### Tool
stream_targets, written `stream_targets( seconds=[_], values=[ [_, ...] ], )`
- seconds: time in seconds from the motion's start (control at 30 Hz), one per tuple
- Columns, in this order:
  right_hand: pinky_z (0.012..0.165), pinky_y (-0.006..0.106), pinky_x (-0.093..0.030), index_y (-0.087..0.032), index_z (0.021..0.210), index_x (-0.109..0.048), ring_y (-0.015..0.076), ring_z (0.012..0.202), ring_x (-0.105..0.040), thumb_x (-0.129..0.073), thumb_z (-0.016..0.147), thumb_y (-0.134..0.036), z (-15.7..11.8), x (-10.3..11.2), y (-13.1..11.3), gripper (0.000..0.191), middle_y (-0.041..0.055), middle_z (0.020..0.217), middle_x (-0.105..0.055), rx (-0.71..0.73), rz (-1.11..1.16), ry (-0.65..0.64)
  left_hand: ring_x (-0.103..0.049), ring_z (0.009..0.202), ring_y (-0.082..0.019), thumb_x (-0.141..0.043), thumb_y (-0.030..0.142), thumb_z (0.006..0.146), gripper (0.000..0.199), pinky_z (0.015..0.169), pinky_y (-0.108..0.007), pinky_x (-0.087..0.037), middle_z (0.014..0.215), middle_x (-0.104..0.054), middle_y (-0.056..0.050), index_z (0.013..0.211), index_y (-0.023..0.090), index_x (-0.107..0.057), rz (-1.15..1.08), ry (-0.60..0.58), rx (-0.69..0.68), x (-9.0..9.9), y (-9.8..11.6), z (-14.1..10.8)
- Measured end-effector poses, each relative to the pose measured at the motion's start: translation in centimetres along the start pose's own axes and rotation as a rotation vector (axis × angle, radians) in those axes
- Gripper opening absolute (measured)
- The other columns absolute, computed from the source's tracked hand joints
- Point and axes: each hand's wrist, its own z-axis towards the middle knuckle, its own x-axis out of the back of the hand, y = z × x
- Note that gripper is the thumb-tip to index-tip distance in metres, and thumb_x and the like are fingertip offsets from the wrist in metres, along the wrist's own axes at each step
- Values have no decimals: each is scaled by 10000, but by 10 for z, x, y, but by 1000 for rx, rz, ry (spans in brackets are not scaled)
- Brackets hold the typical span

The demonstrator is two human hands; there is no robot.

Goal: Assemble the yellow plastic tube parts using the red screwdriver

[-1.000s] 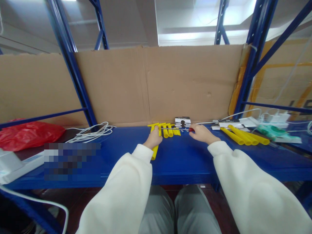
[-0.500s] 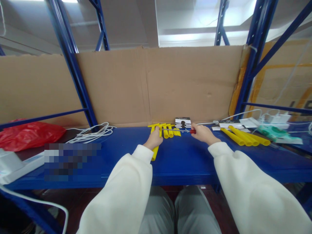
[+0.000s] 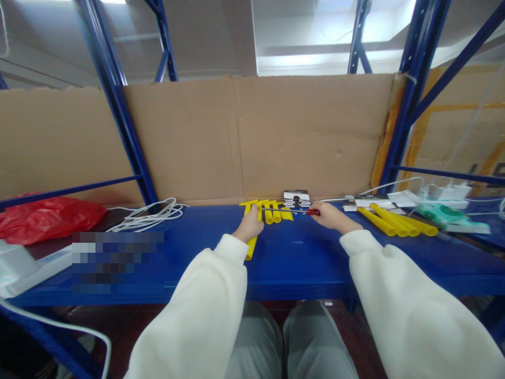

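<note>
My left hand (image 3: 250, 223) is closed around a yellow T-shaped plastic piece (image 3: 251, 248), whose tube end sticks out below the fingers. In my right hand (image 3: 326, 216) is a screwdriver (image 3: 313, 212) with a red handle. Its thin metal shaft lies level and points left, its tip reaching the head of the yellow piece; the exact contact is too small to see. Beneath and beside the shaft lie several more yellow pieces (image 3: 272, 215). Just behind them is a stack of black-and-white packets (image 3: 296, 198).
On the right lie several yellow tubes (image 3: 394, 221), a green-and-white pack (image 3: 447, 215) and white adapters (image 3: 452, 192). To the left are a coiled white cable (image 3: 158, 213), a red plastic bag (image 3: 51, 216) and a power strip (image 3: 43, 268). Cardboard (image 3: 252, 142) backs the blue table (image 3: 300, 258).
My right hand has shifted slightly to the right and turned a little, with the screwdriver handle tilting. My left hand and the yellow piece stay where they were.
</note>
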Motion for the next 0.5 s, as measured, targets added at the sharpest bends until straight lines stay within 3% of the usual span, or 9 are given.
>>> stream_targets(
  seconds=[0.27,0.5],
  values=[
    [644,265,-392,-214,1004,-608,224,800,-667,-550,842,-157,-7,7,-6,182,82,902,-729,-92,-105,40,-691,1044,-275,-558,63,807,477,908,-357,-532,1105,-715,-158,1271,144,-478,-19,-13,6,0,-1,1],
    [696,260,-452,-169,956,-662,215,797,-672,-563,814,-116,-3,-1,1,181,106,913,-738,-76,55,-18,-679,1073,-277,-571,74,812,431,941,-362,-514,1135,-703,-165,1229,150,-495,-27,-3,-6,-1,-2,2]
  ],
)
